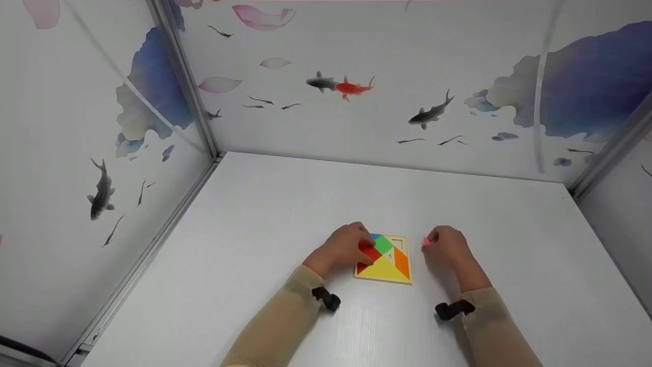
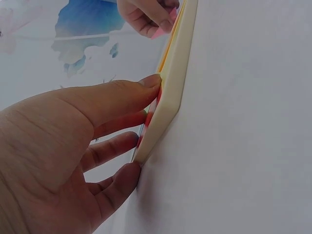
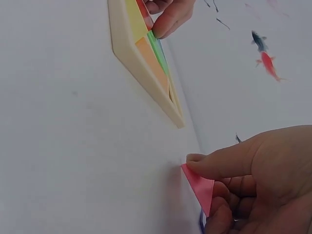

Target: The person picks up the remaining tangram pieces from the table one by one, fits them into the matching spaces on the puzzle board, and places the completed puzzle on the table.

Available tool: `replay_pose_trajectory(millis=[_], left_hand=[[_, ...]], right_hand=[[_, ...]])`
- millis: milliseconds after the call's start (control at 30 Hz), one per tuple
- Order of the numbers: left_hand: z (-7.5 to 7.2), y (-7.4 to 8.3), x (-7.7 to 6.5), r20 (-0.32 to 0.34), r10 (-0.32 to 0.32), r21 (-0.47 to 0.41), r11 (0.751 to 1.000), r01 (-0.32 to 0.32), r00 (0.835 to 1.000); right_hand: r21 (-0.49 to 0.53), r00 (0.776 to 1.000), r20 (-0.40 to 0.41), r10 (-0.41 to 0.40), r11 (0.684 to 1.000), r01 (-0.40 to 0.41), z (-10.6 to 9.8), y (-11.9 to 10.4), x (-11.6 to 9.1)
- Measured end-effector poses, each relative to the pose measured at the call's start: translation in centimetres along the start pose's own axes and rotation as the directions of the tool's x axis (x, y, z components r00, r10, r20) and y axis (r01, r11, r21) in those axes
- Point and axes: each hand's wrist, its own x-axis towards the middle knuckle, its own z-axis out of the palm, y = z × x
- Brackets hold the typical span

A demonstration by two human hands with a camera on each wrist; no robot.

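A square wooden tangram board (image 1: 383,280) lies on the table with red, yellow, green, blue and orange pieces in it. Bare wood shows in a triangular recess at its far right corner and in a smaller one near the middle. My left hand (image 1: 347,247) rests over the board's left side, its thumb and fingertips touching the red pieces and the edge; it hides part of them. To the right of the board, my right hand (image 1: 449,247) pinches a pink triangle piece (image 3: 201,187) between thumb and fingers, apart from the board.
The white table (image 1: 285,204) surrounds the board. Behind it stands a white wall (image 1: 356,132) painted with fish and petals, with another wall (image 1: 51,153) along the left. Black wrist mounts (image 1: 328,299) sit on both sleeves.
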Motion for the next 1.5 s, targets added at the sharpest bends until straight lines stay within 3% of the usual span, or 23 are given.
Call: replay_pose_trajectory(millis=[267,500,1500], left_hand=[[-0.14,-0.19,-0.22,-0.004,0.027,-0.03,0.999,-0.027,1.0],[0.0,-0.34,-0.18,-0.012,0.019,-0.049,0.999,-0.019,1.0],[-0.14,-0.18,-0.2,-0.017,0.031,-0.048,0.998,-0.032,0.999]], right_hand=[[0.056,0.999,0.009,-0.031,0.998,0.031,-0.38,0.31,0.07],[0.095,0.999,0.042,-0.001,0.995,-0.003,-0.41,0.0,-0.13],[0.114,0.998,0.06,0.006,0.993,-0.013,-0.03,-0.48,0.09]])
